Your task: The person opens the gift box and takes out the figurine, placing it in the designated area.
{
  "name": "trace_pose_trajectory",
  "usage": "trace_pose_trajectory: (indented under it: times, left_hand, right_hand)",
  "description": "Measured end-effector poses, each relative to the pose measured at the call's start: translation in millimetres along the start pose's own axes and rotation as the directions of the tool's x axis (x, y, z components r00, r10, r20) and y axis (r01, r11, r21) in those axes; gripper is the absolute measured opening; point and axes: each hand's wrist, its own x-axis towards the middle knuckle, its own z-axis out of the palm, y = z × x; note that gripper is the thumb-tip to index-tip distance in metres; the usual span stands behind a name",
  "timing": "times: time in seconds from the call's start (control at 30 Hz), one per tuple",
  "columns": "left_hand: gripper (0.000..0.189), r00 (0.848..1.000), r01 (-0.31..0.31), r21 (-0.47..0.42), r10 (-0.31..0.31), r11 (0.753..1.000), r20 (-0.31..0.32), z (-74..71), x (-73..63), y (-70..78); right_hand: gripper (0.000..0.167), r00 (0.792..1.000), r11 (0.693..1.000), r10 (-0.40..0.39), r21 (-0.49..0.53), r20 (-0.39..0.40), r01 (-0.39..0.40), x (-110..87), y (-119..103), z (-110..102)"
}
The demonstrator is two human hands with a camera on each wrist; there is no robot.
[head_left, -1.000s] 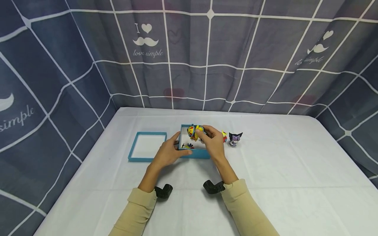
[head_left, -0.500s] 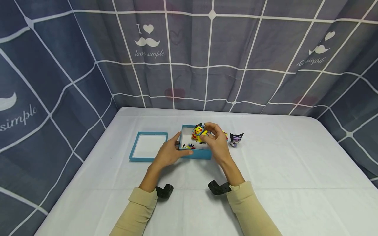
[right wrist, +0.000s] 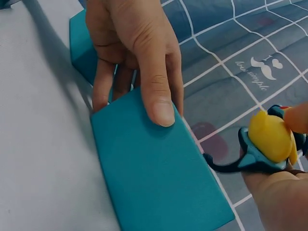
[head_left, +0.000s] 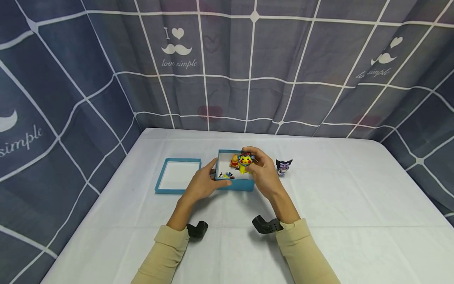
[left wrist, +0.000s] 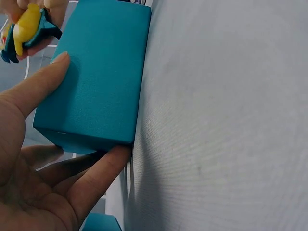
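My left hand point(head_left: 201, 182) grips the left front corner of a teal box point(head_left: 235, 185), thumb on its front wall and fingers along its left side. The box has a white inside. Between thumb and fingers, my right hand point(head_left: 265, 173) pinches a yellow Pikachu figurine point(head_left: 245, 159) with a dark hat and teal cape. It is held upright over the box's right part, its face toward the head camera. Inside the box a Winnie-the-Pooh figurine point(head_left: 234, 161) in red stands beside it, and a small colourful figurine point(head_left: 226, 175) lies near the front wall.
Left of the box lies a teal-rimmed lid point(head_left: 170, 191), white side up. A black-eared Kuromi figurine point(head_left: 283, 168) stands right of my right hand. All this is on a white-clothed table point(head_left: 354, 189), with a grey gridded curtain point(head_left: 227, 94) behind.
My right hand has moved to the right with the Pikachu figurine, which has turned from tilted to upright. The Winnie-the-Pooh figurine now shows beside it. My left hand stays on the box.
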Motion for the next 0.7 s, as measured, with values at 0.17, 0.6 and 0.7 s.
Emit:
trace_pose_trajectory:
  times: [0.17, 0.6, 0.7]
  left_hand:
    - [0.1, 1.0, 0.0, 0.007, 0.0, 1.0, -0.003, 0.5, 0.3, 0.6]
    - [0.101, 1.0, 0.007, 0.004, -0.007, 1.0, 0.003, 0.6, -0.5, 2.2]
    - [0.101, 1.0, 0.006, 0.003, -0.006, 1.0, 0.002, 0.2, -1.0, 2.1]
  right_hand:
    - [0.04, 1.0, 0.998, -0.011, 0.06, -0.006, 0.011, -1.0, -2, -1]
    - [0.061, 0.997, 0.983, -0.005, -0.185, -0.074, -0.008, -2.7, -16, -7]
    - [0.062, 0.997, 0.966, 0.001, -0.259, -0.079, -0.022, -3.7, -22, -11]
